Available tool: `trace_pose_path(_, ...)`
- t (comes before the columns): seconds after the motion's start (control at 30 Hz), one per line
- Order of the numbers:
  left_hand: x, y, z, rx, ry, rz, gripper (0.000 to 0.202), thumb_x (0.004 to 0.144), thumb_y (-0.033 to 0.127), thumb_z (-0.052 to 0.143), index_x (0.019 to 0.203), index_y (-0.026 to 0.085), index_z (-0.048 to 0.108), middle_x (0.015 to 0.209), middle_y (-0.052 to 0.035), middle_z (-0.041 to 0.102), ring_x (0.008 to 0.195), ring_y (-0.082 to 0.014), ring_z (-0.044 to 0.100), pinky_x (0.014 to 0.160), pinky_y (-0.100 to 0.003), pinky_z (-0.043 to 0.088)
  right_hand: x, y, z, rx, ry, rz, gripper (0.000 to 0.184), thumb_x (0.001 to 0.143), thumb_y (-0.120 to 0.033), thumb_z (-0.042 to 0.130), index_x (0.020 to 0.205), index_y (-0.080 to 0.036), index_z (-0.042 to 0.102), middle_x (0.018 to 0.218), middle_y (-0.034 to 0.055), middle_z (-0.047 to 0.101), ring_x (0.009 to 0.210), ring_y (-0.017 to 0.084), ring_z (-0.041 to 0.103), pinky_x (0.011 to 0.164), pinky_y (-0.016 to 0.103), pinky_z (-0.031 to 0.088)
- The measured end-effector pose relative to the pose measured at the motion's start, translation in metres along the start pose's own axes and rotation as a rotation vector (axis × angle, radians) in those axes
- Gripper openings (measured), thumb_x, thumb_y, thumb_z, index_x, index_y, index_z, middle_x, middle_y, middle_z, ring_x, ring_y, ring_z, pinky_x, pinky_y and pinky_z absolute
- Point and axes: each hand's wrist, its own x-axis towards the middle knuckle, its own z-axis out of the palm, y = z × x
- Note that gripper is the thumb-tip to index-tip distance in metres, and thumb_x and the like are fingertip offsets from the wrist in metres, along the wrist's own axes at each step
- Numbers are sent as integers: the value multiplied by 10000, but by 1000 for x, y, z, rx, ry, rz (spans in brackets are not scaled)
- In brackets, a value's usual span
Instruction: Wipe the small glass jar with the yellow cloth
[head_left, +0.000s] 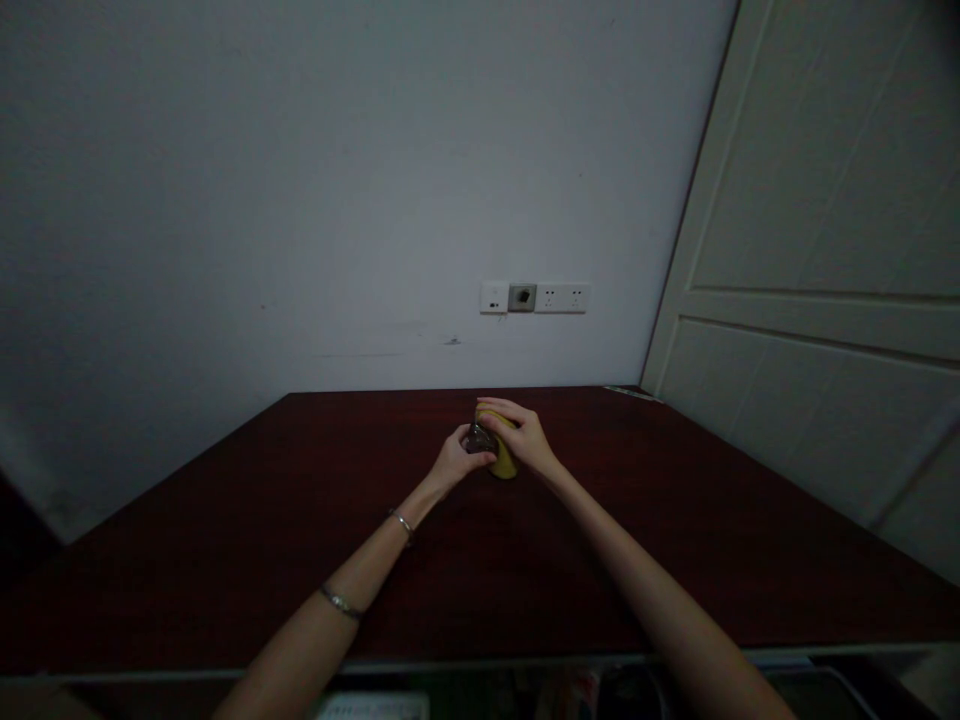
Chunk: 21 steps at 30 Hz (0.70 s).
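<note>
Both my arms reach out over a dark red-brown table (225, 560). My right hand (525, 438) is curled over a small yellow object (504, 462) that stands on the table near its far edge. My left hand (454, 460) is closed on a small dark, shiny thing (478, 438) pressed against the yellow object's left side. What the dark thing is cannot be made out in the dim light. Two thin bracelets (341, 602) sit on my left forearm.
A white wall rises behind the table, with a row of power sockets (534, 297) above the far edge. A pale panelled door (817, 280) stands to the right. Under the table's near edge, some dim items (375, 705) show.
</note>
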Motion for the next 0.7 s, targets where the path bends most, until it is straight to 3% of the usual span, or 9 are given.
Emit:
trace_pose_path(0.1,-1,1,2,20,5,-7,584,437,238,833,945,107,577,901,-77,639,853,-200,585,804,-320,432,1,2,1,7,27,17,185,777,-313,602,914,-241,704,1027,62,673,992,207,609,895,372,468)
trace_pose_path(0.33,0,-3,2,49,-50,43,615,478,201,815,1037,128,567,1063,-114,610,994,-241,554,881,-366,411,-5,-10,-9,-69,-226,-107,192,761,-287,628,940,-277,696,1093,41,639,1085,203,551,947,381,430)
trace_pose_path(0.57,0,-3,1,31,31,-35,586,446,242,829,959,114,578,892,-74,645,836,-195,590,798,-327,438,-2,11,2,36,84,54,192,783,-331,588,894,-227,706,977,68,677,952,200,615,882,364,473)
trace_pose_path(0.7,-2,-2,2,-44,28,-30,532,525,287,799,977,113,580,919,-74,639,825,-171,586,763,-287,441,-7,6,3,35,4,-22,189,785,-324,593,921,-249,701,1054,62,650,1038,203,576,924,373,444)
